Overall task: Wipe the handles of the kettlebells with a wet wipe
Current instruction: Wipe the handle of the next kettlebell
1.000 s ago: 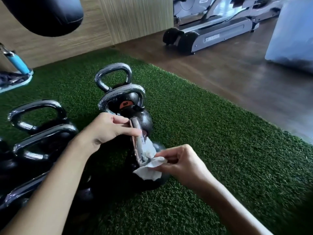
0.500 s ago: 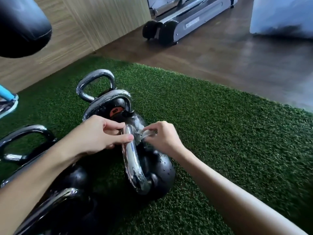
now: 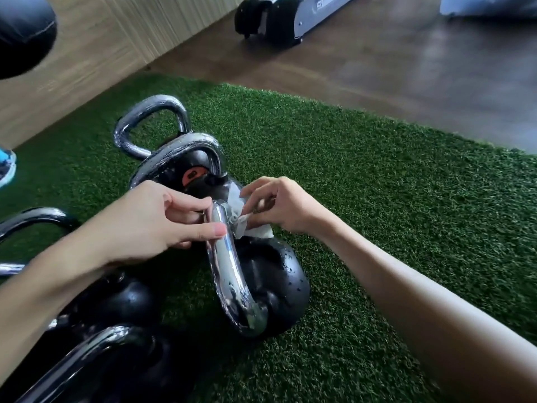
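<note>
Left hand (image 3: 151, 219) grips handle (image 3: 228, 266); right hand (image 3: 280, 205) pinches wipe (image 3: 260, 231).

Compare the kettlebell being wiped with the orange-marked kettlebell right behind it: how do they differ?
The front kettlebell is gripped at its handle by the left hand, while the right hand holds the wet wipe on it; nobody holds the rear kettlebell. The front kettlebell leans sideways; the rear kettlebell's handle arches upward. Only the rear kettlebell shows an orange mark. Both have black bodies and chrome handles.
</note>
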Tool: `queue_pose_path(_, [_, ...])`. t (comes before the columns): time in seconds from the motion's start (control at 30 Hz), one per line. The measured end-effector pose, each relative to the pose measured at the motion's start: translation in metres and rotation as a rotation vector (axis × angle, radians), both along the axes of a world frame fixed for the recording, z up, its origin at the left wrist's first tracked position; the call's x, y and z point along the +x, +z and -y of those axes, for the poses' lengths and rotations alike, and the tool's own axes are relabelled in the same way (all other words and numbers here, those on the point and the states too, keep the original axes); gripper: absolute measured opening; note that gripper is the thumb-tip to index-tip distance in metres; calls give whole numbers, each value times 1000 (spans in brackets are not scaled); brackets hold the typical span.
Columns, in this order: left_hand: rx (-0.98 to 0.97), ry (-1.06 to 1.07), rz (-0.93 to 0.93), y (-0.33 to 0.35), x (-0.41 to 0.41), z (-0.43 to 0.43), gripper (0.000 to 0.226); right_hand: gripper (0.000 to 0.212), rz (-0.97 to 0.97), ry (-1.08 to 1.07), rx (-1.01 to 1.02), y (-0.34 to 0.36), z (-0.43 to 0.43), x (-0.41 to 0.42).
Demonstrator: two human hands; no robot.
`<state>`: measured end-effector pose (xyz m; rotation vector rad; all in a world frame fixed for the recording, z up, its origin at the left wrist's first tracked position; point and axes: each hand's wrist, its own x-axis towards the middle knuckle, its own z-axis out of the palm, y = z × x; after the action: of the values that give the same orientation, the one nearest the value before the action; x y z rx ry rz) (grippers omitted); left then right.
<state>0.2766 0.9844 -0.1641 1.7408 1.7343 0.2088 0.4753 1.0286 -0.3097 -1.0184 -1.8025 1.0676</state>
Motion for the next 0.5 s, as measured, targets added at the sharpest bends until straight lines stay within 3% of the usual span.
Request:
queue_pose_path(0.17, [-47,-23,17,2,-7,3,78,43,-35,-49,117,-3,6,-8])
queue_pose_path(0.27, [-33,-45,62,-1,-10,8,84,32,41,-167,150,-16,16,-17])
queue_pose_path(0.4, [-30,-83,105,-2,-6,10,79,27,-90,-236,-94,-13,20,-23])
queue_pose_path(0.5, [-20,-97,93,1,-4,8,71,19,-172,-234,-83,7,22,-27])
